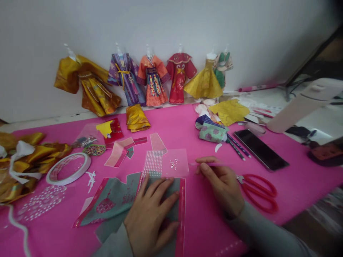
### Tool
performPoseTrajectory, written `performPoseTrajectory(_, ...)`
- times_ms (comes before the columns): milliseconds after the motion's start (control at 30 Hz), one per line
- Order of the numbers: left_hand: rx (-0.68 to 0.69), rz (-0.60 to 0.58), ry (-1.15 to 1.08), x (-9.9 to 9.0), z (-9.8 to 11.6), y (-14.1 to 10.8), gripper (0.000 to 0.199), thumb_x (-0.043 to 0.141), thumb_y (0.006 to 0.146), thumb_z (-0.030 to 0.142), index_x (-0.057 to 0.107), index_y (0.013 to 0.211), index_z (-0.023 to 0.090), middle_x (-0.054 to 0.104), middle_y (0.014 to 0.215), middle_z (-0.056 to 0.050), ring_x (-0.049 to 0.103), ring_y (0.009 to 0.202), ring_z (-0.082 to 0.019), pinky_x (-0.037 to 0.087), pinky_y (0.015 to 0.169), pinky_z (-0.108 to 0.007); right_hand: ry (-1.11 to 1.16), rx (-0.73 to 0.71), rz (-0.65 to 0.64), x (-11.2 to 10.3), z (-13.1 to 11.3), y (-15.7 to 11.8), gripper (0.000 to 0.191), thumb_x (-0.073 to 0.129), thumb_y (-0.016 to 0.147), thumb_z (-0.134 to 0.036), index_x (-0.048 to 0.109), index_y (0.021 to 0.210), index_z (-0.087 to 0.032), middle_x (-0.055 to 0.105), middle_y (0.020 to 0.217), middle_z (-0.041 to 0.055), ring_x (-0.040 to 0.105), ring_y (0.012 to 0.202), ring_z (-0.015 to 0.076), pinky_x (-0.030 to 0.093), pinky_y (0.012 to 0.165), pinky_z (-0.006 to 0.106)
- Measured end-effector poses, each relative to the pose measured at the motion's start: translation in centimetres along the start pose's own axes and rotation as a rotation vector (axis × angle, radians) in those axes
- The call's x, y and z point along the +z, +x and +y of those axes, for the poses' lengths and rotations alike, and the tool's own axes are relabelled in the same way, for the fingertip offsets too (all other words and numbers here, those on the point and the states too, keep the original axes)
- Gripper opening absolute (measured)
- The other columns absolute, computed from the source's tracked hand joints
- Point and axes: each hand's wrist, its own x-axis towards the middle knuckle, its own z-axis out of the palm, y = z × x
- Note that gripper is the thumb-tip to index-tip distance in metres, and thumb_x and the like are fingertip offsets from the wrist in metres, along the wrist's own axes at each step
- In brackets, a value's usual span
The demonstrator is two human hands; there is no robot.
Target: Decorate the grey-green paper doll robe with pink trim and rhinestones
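Observation:
My left hand lies with fingers spread on a grey-green fabric piece with red borders and a red printed pattern. Its fingertips reach the lower edge of a sheet of small rhinestones in neat rows. Beside that sheet, several loose rhinestones are scattered on a translucent backing sheet. My right hand pinches a thin pinkish stick between thumb and fingers; its tip points left, near the backing's right edge. The stick blends into the pink mat, so its exact kind is unclear.
Red-handled scissors, a phone and two pens lie at the right. A roll of white tape and gold fabric are at the left. Several doll dresses on stands line the wall. A bottle leans at the right.

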Motion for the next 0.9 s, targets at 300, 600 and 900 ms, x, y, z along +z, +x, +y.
performPoseTrajectory(300, 0.032, 0.238, -0.052, -1.4, -0.6, -0.2, 0.026, 0.043, 0.088, 0.014, 0.054, 0.111, 0.02, 0.058, 0.111, -0.008, 0.051, 0.108, -0.022, 0.024, 0.105, -0.055, -0.002, -0.042, -0.018, 0.3, 0.5, 0.1, 0.019, 0.046, 0.094, -0.029, 0.059, 0.104, -0.02, 0.065, 0.079, 0.0013, 0.059, 0.073, 0.0139, 0.047, 0.068, 0.026)
performPoseTrajectory(600, 0.06, 0.333, -0.057, -2.6, -0.4, -0.1, 0.022, 0.041, 0.087, 0.007, 0.059, 0.092, 0.019, 0.059, 0.083, -0.003, 0.054, 0.08, -0.017, 0.035, 0.094, -0.048, -0.132, -0.12, -0.027, 0.3, 0.8, 0.7, 0.023, 0.043, 0.093, -0.03, 0.058, 0.104, -0.017, 0.063, 0.072, 0.0011, 0.06, 0.069, 0.0154, 0.048, 0.068, 0.028)
performPoseTrajectory(900, 0.065, 0.282, 0.103, -3.0, -0.4, 0.2, 0.021, 0.04, 0.087, 0.012, 0.06, 0.09, 0.018, 0.061, 0.082, -0.004, 0.054, 0.078, -0.018, 0.038, 0.088, -0.043, -0.412, -0.389, -0.128, 0.2, 2.6, 1.2, 0.054, 0.042, 0.079, -0.009, 0.043, 0.132, -0.017, 0.06, 0.118, 0.0102, 0.053, 0.112, 0.0224, 0.04, 0.098, 0.043)
